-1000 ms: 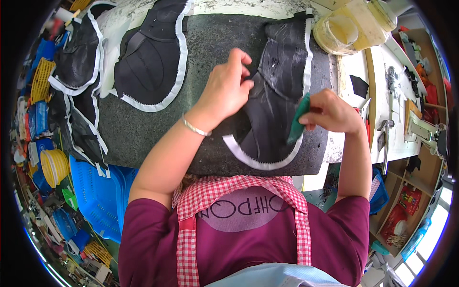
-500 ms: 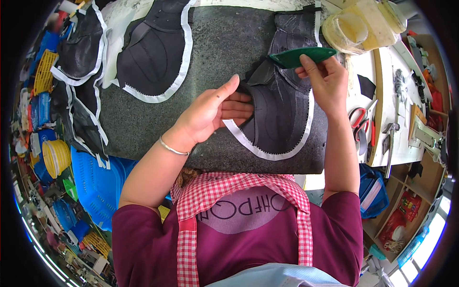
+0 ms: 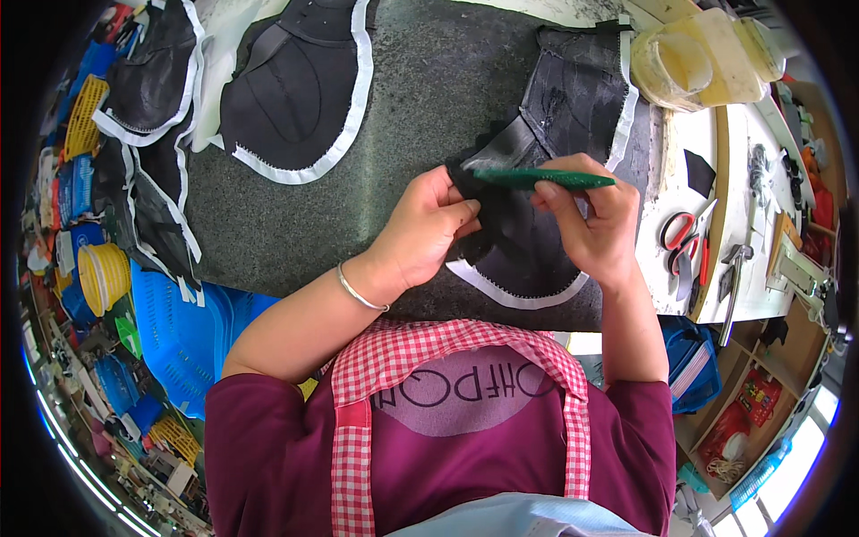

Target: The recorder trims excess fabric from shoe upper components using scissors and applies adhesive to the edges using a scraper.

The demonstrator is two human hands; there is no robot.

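My right hand (image 3: pixel 595 219) grips a flat green plastic scraper (image 3: pixel 582 179), its far end touching a flap of the black piece beneath it. That black shaped piece (image 3: pixel 582 85) has a white-taped curved edge and whitish smears, and lies on the dark speckled work surface (image 3: pixel 403 89). My left hand (image 3: pixel 434 219) is closed on the flap at the piece's left side, thumb and fingers pinching it near the scraper's tip. Part of the piece's lower half is hidden by shadow and my hands. Another black piece (image 3: pixel 286 98) with white tape lies farther left.
More taped black pieces (image 3: pixel 152 80) overlap at the left edge. A yellowish, glue-stained plastic container (image 3: pixel 707 63) stands at the far right. Red-handled scissors (image 3: pixel 682 242) and a hammer (image 3: pixel 734 291) lie on the white right-hand table. A blue basket (image 3: pixel 183 358) is below left.
My right hand has brought the scraper down and left onto the flap. My left hand, spread under the piece before, now pinches its edge, and the flap is folded out.
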